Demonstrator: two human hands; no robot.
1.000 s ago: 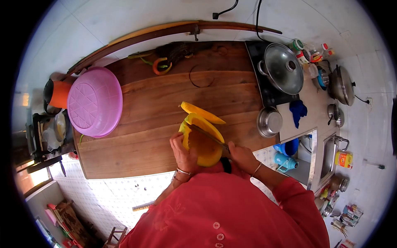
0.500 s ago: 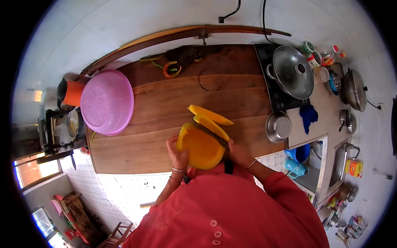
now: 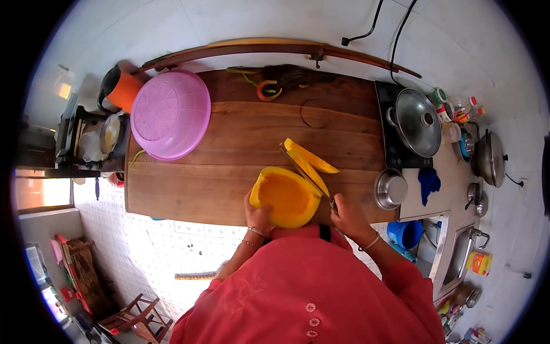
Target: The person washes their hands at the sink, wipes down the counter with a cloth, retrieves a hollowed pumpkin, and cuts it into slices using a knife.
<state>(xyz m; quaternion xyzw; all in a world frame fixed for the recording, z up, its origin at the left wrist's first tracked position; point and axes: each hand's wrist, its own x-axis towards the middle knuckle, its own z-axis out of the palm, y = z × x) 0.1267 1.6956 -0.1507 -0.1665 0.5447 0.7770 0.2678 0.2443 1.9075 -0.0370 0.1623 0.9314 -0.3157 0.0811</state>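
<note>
A hollowed piece of yellow-orange pumpkin (image 3: 285, 196) rests at the front edge of the wooden counter (image 3: 189, 195). My left hand (image 3: 257, 211) grips its left side, thumb toward the hollow. In my right hand (image 3: 348, 215) is the handle of a knife (image 3: 302, 171), its blade pointing up and left. The blade lies between the pumpkin and a cut slice (image 3: 310, 167). Just behind that slice, touching or nearly touching it, is a second slice (image 3: 322, 163).
An upturned pink basin (image 3: 172, 114) sits at the counter's left, near an orange pot (image 3: 122, 90). Peelings (image 3: 268, 90) lie at the back. On the right are a lidded pan (image 3: 417, 123) on a black cooktop (image 3: 395, 150), a metal bowl (image 3: 391, 189) and a blue cloth (image 3: 428, 182).
The knife has passed through the pumpkin's edge, and a second slice has come away beside the first. The blade has moved out to the slices. The whole view has shifted.
</note>
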